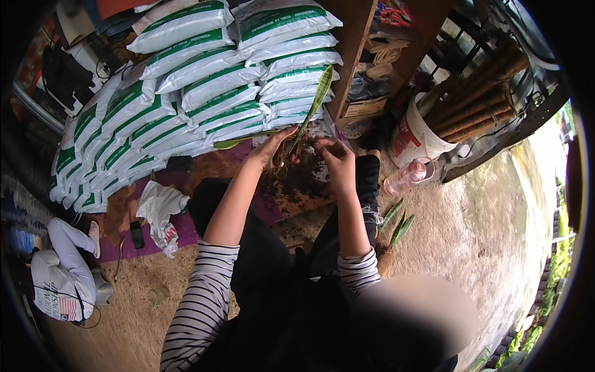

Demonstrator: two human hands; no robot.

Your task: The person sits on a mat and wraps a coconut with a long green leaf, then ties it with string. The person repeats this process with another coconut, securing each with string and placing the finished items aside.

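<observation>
My left hand (272,151) is closed around the root end of a snake plant (317,98), whose long green, yellow-edged leaf leans up to the right. Thin brown roots (278,168) hang beneath my fingers, with dark soil among them. Close on the right, my right hand (338,157) has its fingers bent near the root mass. Whether it pinches a root is too small to make out. Below both hands, dark soil (297,183) lies scattered over a purple mat (274,207). Another leaf (226,144) lies behind my left hand, by the sacks.
Stacked white-and-green sacks (223,100) rise ahead. On the right are a white bucket (404,139) of brown fibrous poles (479,111), a pink bottle (405,177) and snake plants (400,230). Leftward lie a plastic bag (160,204), a dark phone (136,235) and a seated person (65,283).
</observation>
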